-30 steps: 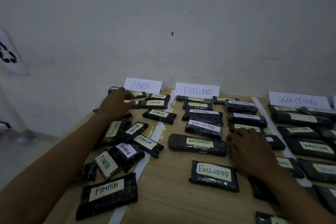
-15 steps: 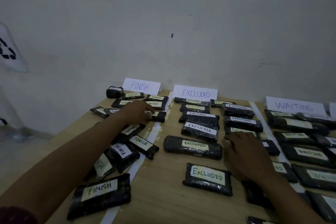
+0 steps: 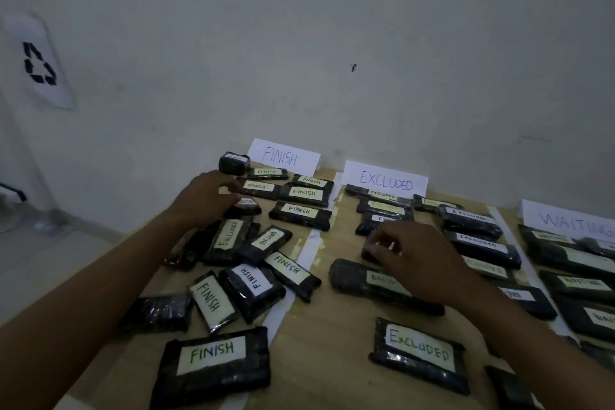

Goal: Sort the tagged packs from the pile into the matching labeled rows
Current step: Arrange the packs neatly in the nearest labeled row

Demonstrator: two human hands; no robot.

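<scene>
Left hand (image 3: pixel 206 198), grip indiscernible, hides the tag of the centre-left pack (image 3: pixel 251 208); right hand (image 3: pixel 416 255) pinches an EXCLUDED-row pack (image 3: pixel 366 251); misreading risks misfiling.

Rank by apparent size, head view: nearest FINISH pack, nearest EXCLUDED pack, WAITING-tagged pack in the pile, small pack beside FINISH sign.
1. Nearest FINISH pack and nearest EXCLUDED pack: look alike.
2. WAITING-tagged pack.
3. Small pack beside FINISH sign; farthest, true size unsure.
</scene>
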